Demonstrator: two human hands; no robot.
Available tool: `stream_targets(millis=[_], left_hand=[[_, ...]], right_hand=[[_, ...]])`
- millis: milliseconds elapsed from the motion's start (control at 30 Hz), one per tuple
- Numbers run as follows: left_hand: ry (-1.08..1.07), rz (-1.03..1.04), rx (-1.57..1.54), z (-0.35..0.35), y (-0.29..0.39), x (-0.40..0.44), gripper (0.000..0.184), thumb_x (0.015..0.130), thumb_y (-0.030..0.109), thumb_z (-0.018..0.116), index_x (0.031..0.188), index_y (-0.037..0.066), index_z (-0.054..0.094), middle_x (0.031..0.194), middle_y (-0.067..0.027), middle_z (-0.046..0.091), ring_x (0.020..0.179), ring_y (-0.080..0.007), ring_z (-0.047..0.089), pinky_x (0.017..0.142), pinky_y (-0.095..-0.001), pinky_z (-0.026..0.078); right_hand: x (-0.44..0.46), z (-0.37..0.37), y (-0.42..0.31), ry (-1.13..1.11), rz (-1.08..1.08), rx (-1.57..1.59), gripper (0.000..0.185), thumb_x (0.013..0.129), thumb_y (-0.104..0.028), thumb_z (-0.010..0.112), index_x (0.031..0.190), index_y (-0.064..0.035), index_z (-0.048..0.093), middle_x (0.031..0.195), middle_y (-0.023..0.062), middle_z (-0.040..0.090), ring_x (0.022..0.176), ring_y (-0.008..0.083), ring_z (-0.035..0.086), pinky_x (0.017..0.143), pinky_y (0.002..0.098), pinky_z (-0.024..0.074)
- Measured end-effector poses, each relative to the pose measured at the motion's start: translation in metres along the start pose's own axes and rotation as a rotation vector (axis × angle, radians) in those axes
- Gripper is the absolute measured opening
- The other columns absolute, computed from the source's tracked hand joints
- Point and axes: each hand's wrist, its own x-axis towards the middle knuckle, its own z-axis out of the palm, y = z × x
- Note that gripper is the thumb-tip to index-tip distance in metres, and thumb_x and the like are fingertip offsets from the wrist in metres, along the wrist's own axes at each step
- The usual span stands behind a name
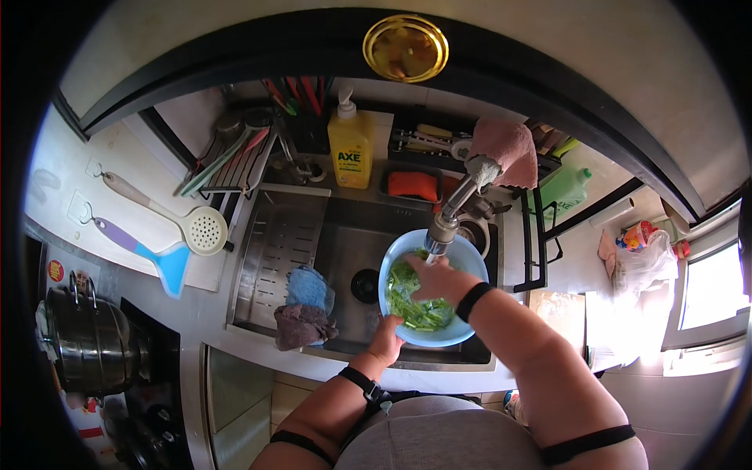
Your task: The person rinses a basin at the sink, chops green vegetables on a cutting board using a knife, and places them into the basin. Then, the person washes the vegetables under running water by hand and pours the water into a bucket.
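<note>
A light blue bowl [475, 270] stands in the right part of the sink, with chopped leafy greens [429, 316] in water inside it. My left hand [386, 340] grips the bowl's near left rim, fingers closed on it. Over the greens, my right hand [435, 279] reaches into the bowl with its fingers apart, holding nothing that I can see. The faucet [443, 225] points down just above that hand, and a whitish stream shows at its spout. Part of the right hand's fingers is hard to make out against the greens.
Left of the bowl are the sink's drain [365, 287], a blue cloth [307, 287] and a dark cloth [304, 327]. A yellow soap bottle [350, 149] and an orange sponge [413, 185] stand behind. A pink cloth [507, 149] hangs by the faucet; a black rack [534, 243] is at right.
</note>
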Motion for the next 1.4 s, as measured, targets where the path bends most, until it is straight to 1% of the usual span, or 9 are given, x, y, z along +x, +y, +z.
stream_targets(millis=[267,400,567,700,867,1200,1267,1333,1400], left_hand=[[0.049,-0.032,-0.033,0.008,0.015,-0.012,0.033,0.078,0.023,0.048,0.110,0.014,0.044,0.108,-0.0057,0.050,0.101,-0.0205,0.049,0.085,-0.0411,0.041],[0.079,-0.031,-0.040,0.005,0.017,-0.017,0.040,0.078,0.020,0.048,0.116,0.006,0.046,0.117,-0.0089,0.051,0.111,-0.0234,0.048,0.097,-0.0392,0.035],[-0.005,-0.012,-0.035,0.019,0.022,-0.024,0.043,0.077,0.022,0.049,0.117,0.009,0.045,0.117,-0.0078,0.051,0.111,-0.0240,0.047,0.097,-0.0415,0.034],[0.067,-0.024,-0.021,0.012,0.026,-0.020,0.042,0.077,0.023,0.048,0.116,0.011,0.046,0.116,-0.0066,0.052,0.109,-0.0226,0.048,0.093,-0.0418,0.036],[0.096,-0.022,0.003,0.011,0.029,-0.019,0.040,0.077,0.024,0.047,0.115,0.011,0.046,0.113,-0.0059,0.053,0.106,-0.0216,0.050,0.090,-0.0400,0.038],[0.039,0.016,0.014,0.005,0.033,-0.022,0.046,0.076,0.025,0.047,0.119,0.009,0.044,0.117,-0.0066,0.052,0.110,-0.0232,0.049,0.093,-0.0420,0.037],[0.064,0.010,0.019,0.003,0.033,-0.021,0.046,0.076,0.025,0.047,0.119,0.009,0.044,0.117,-0.0067,0.051,0.110,-0.0234,0.048,0.093,-0.0425,0.036],[0.095,0.003,0.024,0.000,0.034,-0.021,0.047,0.076,0.025,0.048,0.119,0.009,0.044,0.118,-0.0068,0.051,0.111,-0.0237,0.047,0.094,-0.0430,0.036],[0.098,0.002,0.028,-0.001,0.036,-0.023,0.048,0.075,0.025,0.048,0.120,0.009,0.044,0.118,-0.0074,0.050,0.111,-0.0239,0.047,0.095,-0.0428,0.035]], right_hand=[[-0.030,0.047,-0.014,-0.104,-0.421,-0.221,0.039,0.073,-0.018,0.061,0.112,-0.0157,0.056,0.114,0.0222,0.043,0.100,0.0421,0.050,0.080,0.0460,0.0472],[-0.041,0.006,-0.006,-0.196,-0.051,0.065,0.027,0.074,-0.011,0.056,0.101,-0.0133,0.063,0.107,0.0208,0.050,0.103,0.0384,0.052,0.081,0.0451,0.0471],[0.015,0.038,0.046,0.186,-0.376,-0.151,0.055,0.071,-0.015,0.061,0.124,-0.0146,0.046,0.110,0.0268,0.050,0.105,0.0400,0.051,0.086,0.0454,0.0448],[-0.017,0.033,0.022,0.295,-0.160,-0.270,0.071,0.066,-0.022,0.067,0.131,-0.0165,0.037,0.112,0.0283,0.049,0.103,0.0426,0.051,0.089,0.0416,0.0439],[-0.030,0.052,-0.013,-0.185,0.031,0.015,0.059,0.068,-0.018,0.064,0.123,-0.0174,0.045,0.115,0.0240,0.048,0.099,0.0408,0.053,0.089,0.0381,0.0430],[-0.046,0.029,0.024,0.155,-0.336,0.186,0.036,0.071,-0.017,0.060,0.106,-0.0205,0.061,0.118,0.0186,0.051,0.101,0.0334,0.055,0.088,0.0371,0.0435],[-0.041,-0.007,0.047,0.088,-0.039,0.212,0.035,0.071,-0.022,0.062,0.105,-0.0189,0.061,0.108,0.0181,0.058,0.095,0.0312,0.058,0.083,0.0382,0.0461],[-0.025,-0.013,0.100,0.826,0.349,0.315,0.038,0.071,-0.022,0.062,0.105,-0.0060,0.058,0.096,0.0178,0.060,0.090,0.0317,0.059,0.078,0.0386,0.0482],[-0.014,-0.021,0.139,0.912,0.548,0.246,0.059,0.068,-0.024,0.065,0.117,0.0015,0.045,0.105,0.0239,0.055,0.101,0.0348,0.053,0.086,0.0388,0.0449]])
